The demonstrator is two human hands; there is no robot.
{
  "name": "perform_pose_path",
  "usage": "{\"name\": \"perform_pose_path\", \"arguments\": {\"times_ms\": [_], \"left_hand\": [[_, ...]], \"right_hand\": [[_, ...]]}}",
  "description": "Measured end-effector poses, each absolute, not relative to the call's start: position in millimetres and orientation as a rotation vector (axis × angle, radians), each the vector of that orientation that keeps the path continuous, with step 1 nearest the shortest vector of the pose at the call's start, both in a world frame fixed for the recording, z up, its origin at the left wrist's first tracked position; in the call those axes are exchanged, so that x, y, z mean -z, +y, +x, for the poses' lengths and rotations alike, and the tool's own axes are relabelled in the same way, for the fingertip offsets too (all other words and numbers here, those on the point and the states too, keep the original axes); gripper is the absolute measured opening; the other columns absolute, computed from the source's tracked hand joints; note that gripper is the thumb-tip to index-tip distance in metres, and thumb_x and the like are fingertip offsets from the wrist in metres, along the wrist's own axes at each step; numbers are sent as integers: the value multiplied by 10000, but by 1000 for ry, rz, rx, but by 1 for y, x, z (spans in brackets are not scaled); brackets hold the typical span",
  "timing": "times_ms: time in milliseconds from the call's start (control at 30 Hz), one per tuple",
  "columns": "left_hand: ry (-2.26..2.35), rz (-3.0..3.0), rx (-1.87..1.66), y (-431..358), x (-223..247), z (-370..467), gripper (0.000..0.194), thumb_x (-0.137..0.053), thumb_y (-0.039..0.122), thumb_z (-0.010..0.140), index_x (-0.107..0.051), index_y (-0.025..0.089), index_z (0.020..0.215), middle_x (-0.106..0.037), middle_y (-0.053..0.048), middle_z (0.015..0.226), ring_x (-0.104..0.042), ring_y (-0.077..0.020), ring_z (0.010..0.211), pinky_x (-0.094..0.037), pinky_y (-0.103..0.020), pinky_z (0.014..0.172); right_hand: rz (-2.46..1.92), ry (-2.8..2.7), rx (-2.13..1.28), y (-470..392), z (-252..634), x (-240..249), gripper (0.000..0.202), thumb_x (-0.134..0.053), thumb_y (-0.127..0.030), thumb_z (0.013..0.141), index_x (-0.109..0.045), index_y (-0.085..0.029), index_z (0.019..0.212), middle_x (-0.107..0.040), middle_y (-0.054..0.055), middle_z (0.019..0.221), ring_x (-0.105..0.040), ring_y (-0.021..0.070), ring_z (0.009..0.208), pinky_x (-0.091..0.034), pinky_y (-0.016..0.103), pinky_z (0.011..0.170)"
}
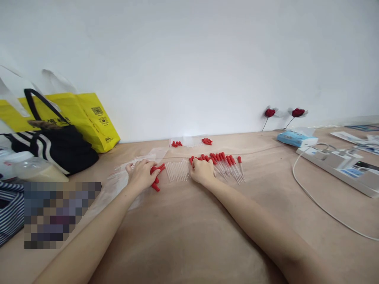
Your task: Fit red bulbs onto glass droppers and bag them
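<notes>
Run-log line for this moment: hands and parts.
left hand: fingers at loose red bulbs | right hand: at red-bulbed tubes, hold hidden | between hands: row of clear tubes without bulbs

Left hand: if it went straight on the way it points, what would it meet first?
Probably the loose red bulbs right at the tips of the left hand, which may be touching some; depth is hard to judge from this one view.
</notes>
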State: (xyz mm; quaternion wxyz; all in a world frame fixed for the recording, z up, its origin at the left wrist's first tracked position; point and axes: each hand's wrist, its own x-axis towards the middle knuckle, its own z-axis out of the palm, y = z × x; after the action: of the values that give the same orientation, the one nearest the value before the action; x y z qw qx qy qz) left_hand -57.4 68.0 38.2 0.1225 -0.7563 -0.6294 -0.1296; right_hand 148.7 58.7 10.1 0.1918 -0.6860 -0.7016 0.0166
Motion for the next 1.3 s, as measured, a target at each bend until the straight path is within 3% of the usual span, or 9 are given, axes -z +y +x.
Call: {"name": "perform_pose_path", "arguments": {"times_ms": [300, 433, 567, 700, 933, 1067, 1233, 1300], "left_hand": [[-1921, -2186, 434, 77, -29, -63, 262, -430, 378, 782, -653, 256, 846, -636, -61, 1004, -509, -290, 971, -214, -527, 848], [-1819, -2194, 435, 74, -31, -62, 245, -448, 370, 772, -664, 255, 781, -630, -45, 945, -520, -258, 933, -289, -443, 827], [-1816, -2233, 411, 73, -31, -60, 265, -449, 370, 774, -677, 237, 803, -604, -54, 791, -545, -234, 807, -378, -333, 681], [-1804, -2241, 401, 72, -32, -59, 237, -452, 334, 778, -663, 227, 764, -589, -42, 703, -551, -233, 751, -380, -324, 640], [-1778, -2161, 482, 68, -36, -47, 271, -420, 314, 825, -621, 176, 944, -601, -79, 877, -523, -251, 896, -382, -349, 739], [-1543, -2292, 660, 52, -31, -26, 240, -424, 311, 835, -633, 195, 853, -578, -58, 843, -523, -215, 836, -396, -330, 745], [-1251, -2559, 740, 19, -11, 4, 120, -416, 213, 835, -533, 184, 841, -613, -34, 830, -545, -198, 826, -305, -424, 910], [-1206, -2678, 747, 9, -4, 12, 92, -404, 191, 842, -495, 188, 858, -627, -16, 830, -563, -178, 809, -253, -443, 956]], "right_hand": [[-2005, -1943, -137, 63, 137, -16, 240, -450, -317, 756, -617, -152, 804, -653, 110, 837, -578, 235, 830, -246, 387, 797], [-2067, -1937, -212, 68, 131, -20, 235, -467, -295, 741, -623, -138, 822, -653, 134, 855, -588, 241, 821, -253, 403, 800], [-2096, -1967, -299, 70, 127, -25, 212, -487, -272, 720, -631, -148, 815, -650, 134, 888, -588, 252, 834, -269, 416, 787], [-2103, -1997, -356, 70, 126, -29, 203, -496, -249, 704, -634, -155, 819, -648, 131, 915, -582, 262, 860, -274, 429, 790], [-2073, -2012, -361, 68, 126, -28, 216, -458, -229, 739, -623, -132, 840, -640, 146, 915, -576, 271, 875, -297, 417, 777], [-1954, -2038, -277, 59, 143, -30, 265, -388, -237, 805, -554, -91, 950, -607, 186, 963, -540, 282, 928, -318, 383, 754], [-1647, -2169, -173, 27, 193, -16, 182, -352, -197, 852, -491, -147, 957, -609, 79, 934, -537, 180, 865, -309, 317, 790], [-1351, -2193, 40, 11, 216, -3, 197, -330, -125, 845, -503, -150, 936, -610, 69, 873, -534, 166, 808, -297, 332, 803]]}}
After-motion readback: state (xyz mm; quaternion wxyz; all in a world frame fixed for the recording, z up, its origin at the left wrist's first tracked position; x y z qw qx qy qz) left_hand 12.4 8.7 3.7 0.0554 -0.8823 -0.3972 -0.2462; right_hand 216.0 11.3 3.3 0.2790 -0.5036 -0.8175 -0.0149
